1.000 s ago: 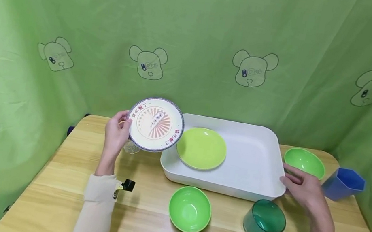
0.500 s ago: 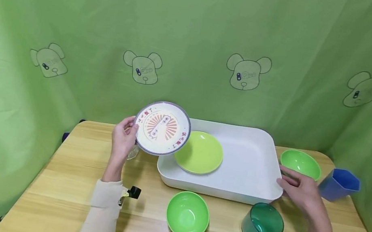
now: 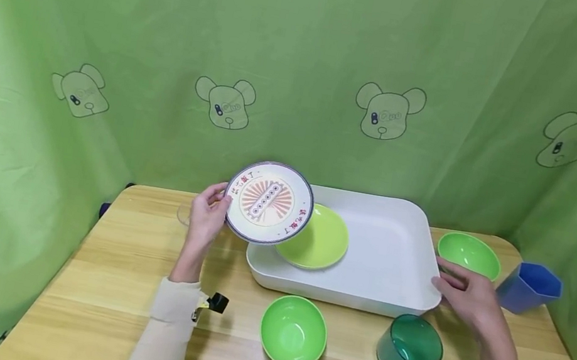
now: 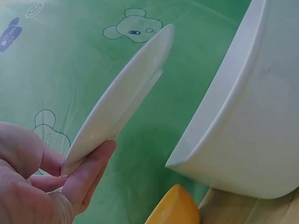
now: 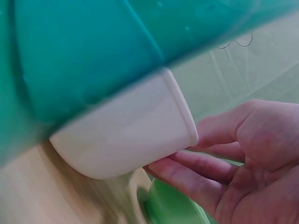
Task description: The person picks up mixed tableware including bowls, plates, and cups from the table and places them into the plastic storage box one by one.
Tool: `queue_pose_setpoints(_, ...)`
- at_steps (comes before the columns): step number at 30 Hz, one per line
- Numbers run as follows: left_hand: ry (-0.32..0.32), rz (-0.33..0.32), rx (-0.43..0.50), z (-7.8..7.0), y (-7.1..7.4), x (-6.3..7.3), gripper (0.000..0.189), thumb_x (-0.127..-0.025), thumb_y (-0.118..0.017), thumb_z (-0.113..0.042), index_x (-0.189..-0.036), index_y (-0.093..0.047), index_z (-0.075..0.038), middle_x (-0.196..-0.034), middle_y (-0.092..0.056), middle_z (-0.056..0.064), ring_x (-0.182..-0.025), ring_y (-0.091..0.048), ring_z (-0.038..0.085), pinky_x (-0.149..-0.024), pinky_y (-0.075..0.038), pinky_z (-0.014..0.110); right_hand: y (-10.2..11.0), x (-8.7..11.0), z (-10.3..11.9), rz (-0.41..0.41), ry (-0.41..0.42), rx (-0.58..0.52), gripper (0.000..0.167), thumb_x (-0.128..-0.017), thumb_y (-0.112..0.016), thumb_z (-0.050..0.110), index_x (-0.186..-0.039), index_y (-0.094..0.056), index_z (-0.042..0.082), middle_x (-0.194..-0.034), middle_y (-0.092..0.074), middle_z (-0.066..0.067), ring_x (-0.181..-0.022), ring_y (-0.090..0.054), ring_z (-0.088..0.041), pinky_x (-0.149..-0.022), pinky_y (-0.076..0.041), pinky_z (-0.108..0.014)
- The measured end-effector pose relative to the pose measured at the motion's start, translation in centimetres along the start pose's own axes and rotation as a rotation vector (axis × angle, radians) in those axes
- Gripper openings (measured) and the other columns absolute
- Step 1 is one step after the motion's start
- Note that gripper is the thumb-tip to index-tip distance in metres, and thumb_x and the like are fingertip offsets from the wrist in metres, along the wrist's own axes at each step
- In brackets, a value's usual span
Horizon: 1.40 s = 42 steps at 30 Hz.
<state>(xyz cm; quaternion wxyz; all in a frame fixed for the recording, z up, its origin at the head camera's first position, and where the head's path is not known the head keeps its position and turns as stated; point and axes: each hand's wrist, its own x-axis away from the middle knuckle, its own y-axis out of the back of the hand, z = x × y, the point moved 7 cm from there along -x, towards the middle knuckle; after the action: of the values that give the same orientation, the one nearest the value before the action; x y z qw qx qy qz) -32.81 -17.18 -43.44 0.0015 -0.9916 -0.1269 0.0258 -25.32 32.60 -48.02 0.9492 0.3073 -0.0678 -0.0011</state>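
Plate (image 3: 268, 203), patterned on its face and blue-lined round the rim, is held up off the table, tilted, over the left end of the white tray (image 3: 387, 257); from the head view it overlaps the yellow-green dish (image 3: 325, 242) lying there, while the left wrist view shows it apart from the tray. The left hand (image 3: 208, 215) pinches it by the left edge alone, thumb on the face and fingers (image 4: 88, 173) against the underside. It looks thin, rigid and fairly light, so one edge should be enough to carry it, though the far side would tend to droop. The glossy surface is likely slippery; whether it is ceramic or plastic cannot be told, so treat it as breakable. The rim gives the surest hold, with fingertips reaching in toward the raised foot ring below. The right hand (image 3: 477, 299) grips the tray's right end, thumb and fingers at the wall, probably steadying it.
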Motion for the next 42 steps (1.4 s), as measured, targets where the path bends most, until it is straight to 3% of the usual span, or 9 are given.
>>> queue_pose_setpoints(8,-0.005,0.056,0.029,0.1,-1.4,0.5,0.038,-0.1,-0.056,0.004,-0.138,-0.059,0.004,-0.101,-0.059,0.015,-0.064,-0.06,0.009,-0.048,-0.054,0.021,-0.3,0.0,0.1,0.017,-0.004,-0.009,0.06,-0.105,-0.06,0.024,-0.154,-0.04,-0.004,-0.141,-0.051,-0.036,-0.111,-0.068,-0.034,-0.077,-0.064,-0.032)
queue_pose_setpoints(17,0.027,0.095,0.082,1.5,-3.2,1.1,0.034,-0.101,-0.056,0.003,-0.134,-0.061,0.005,-0.093,-0.061,0.011,-0.06,-0.059,0.01,-0.044,-0.053,0.022,-0.1,0.2,0.5,0.029,0.008,0.039,0.059,-0.105,-0.06,0.023,-0.152,-0.04,-0.007,-0.138,-0.052,-0.038,-0.106,-0.069,-0.033,-0.075,-0.064,-0.032)
queue_pose_setpoints(25,0.085,0.112,0.124,2.0,-3.8,1.2,0.035,-0.101,-0.058,0.001,-0.135,-0.061,0.002,-0.095,-0.065,0.01,-0.061,-0.057,0.009,-0.042,-0.048,0.017,0.0,-0.4,1.0,0.027,0.014,0.158,0.058,-0.102,-0.063,0.019,-0.149,-0.043,-0.008,-0.132,-0.057,-0.038,-0.115,-0.062,-0.05,-0.069,-0.06,-0.027)
queue_pose_setpoints(38,0.135,0.136,0.171,2.5,-5.3,1.6,0.037,-0.102,-0.057,0.0,-0.138,-0.059,0.0,-0.099,-0.065,0.011,-0.066,-0.059,0.011,-0.044,-0.05,0.017,0.7,-1.1,2.4,0.074,0.051,0.285,0.061,-0.1,-0.065,0.016,-0.145,-0.041,-0.017,-0.13,-0.057,-0.04,-0.118,-0.057,-0.058,-0.082,-0.062,-0.052)
queue_pose_setpoints(42,0.151,0.131,0.18,2.8,-5.4,1.7,0.037,-0.102,-0.057,0.0,-0.139,-0.058,-0.001,-0.099,-0.065,0.011,-0.066,-0.059,0.011,-0.044,-0.05,0.017,1.5,-1.1,4.2,0.051,0.078,0.297,0.061,-0.102,-0.062,0.019,-0.144,-0.04,-0.018,-0.129,-0.058,-0.039,-0.118,-0.055,-0.058,-0.083,-0.061,-0.055)
